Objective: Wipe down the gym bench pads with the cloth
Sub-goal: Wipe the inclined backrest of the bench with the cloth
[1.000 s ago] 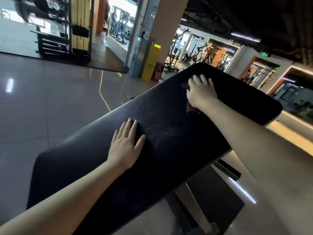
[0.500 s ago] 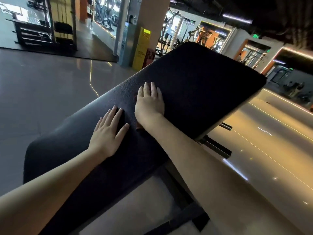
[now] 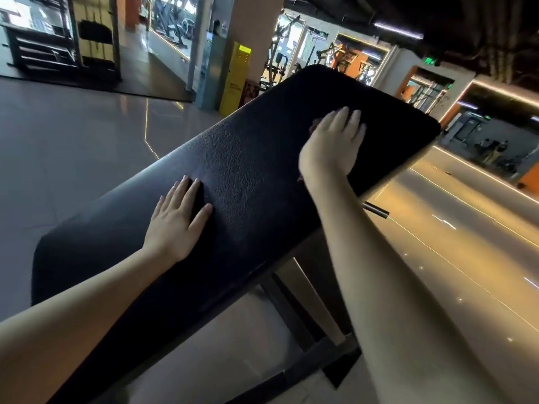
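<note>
cloth (image 3: 313, 125), seemingly the reddish sliver showing, lies on the bench pad (image 3: 248, 176) under the right hand (image 3: 332, 144), fingers flat and together. that hand has swept from the pad's middle toward its far end. left hand (image 3: 178, 220), fingers flat and slightly apart, braces the pad's middle. the wiping stroke looks underway.

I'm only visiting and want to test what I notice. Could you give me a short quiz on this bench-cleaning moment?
1. True or false: the left hand lies flat on the bench pad.
2. Which hand presses on the cloth? A left, B right, C neither.
3. Fill in: the box beside the pillar behind the pad is ___ in colour.
Key: 1 true; 2 B, the right hand; 3 yellow.
</note>
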A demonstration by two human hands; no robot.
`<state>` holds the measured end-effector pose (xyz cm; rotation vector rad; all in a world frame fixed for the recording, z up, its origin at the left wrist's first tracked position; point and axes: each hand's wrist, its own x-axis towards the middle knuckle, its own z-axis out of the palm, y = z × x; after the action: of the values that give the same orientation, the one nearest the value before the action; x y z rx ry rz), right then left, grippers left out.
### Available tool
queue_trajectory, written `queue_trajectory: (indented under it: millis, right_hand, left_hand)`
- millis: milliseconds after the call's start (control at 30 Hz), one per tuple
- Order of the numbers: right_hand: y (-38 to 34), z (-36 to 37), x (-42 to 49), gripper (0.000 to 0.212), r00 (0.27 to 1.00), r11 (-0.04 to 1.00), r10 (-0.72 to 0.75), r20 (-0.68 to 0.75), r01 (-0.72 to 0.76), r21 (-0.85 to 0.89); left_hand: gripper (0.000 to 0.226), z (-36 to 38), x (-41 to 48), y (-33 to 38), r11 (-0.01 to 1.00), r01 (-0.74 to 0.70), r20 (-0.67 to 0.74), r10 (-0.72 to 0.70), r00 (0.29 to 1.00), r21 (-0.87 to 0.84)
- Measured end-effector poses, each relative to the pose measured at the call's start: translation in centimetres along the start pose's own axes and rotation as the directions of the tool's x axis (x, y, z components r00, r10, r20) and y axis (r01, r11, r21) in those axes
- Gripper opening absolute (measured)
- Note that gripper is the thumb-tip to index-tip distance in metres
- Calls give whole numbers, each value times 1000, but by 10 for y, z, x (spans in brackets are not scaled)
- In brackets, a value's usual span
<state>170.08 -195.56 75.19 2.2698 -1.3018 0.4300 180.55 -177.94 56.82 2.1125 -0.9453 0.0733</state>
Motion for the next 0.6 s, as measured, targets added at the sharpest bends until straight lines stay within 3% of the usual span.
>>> queue_trajectory:
  millis: [233, 367, 467, 600]
  right_hand:
    - [-77, 22, -102, 55, 940, 929, -340, 40, 329, 167]
    - [-48, 19, -123, 57, 887, 888, -455, 73, 446, 115]
    - [-3, 13, -94, 56, 905, 906, -423, 48, 420, 52]
    - [33, -2, -32, 60, 984, 985, -171, 48, 171, -10]
  left_hand:
    - [86, -2, -4, -9, 999, -41, -4, 41, 999, -10]
    - [90, -4, -1, -11, 998, -62, 6, 62, 998, -24]
    - [90, -4, -4, -12, 997, -66, 9, 66, 998, -29]
    - [89, -5, -10, -16, 998, -48, 3, 48, 999, -34]
